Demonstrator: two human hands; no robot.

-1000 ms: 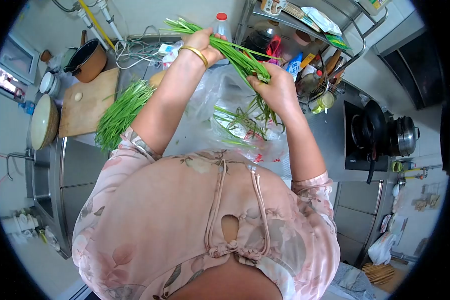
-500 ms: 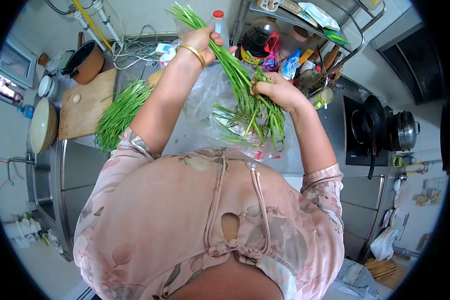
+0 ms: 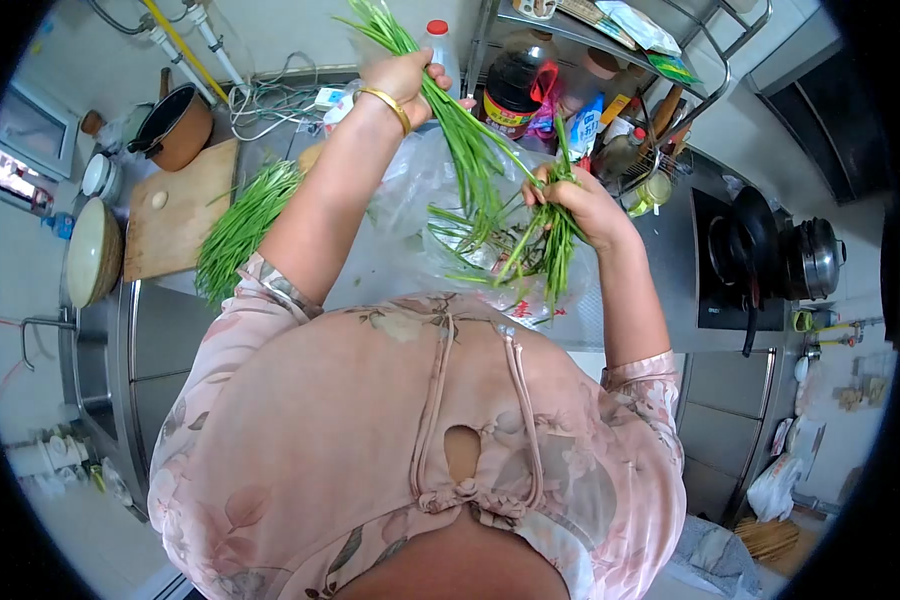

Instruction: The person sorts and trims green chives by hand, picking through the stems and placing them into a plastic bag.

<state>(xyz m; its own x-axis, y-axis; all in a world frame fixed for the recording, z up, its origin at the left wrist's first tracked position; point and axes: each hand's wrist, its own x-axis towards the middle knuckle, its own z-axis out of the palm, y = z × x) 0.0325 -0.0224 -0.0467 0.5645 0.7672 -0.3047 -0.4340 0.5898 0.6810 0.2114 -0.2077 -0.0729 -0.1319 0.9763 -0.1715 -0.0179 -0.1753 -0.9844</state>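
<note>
My left hand, with a gold bangle at the wrist, is closed round a long bunch of garlic chives held upright over the counter. Lower and to the right, my right hand grips a smaller clump of chives, its ends hanging down. At least one stalk stretches between the two bunches. Below them, loose stalks lie on a clear plastic bag. Near my left forearm rests a neat heap of chives on the counter.
A cutting board with a small pale round item, a pot and a large bowl stand at left. Bottles, including a dark one, and a metal rack are behind. A wok sits on the stove at right.
My right hand has moved slightly right and down, drawing its small clump away from the bunch in my left hand. The left hand has hardly moved.
</note>
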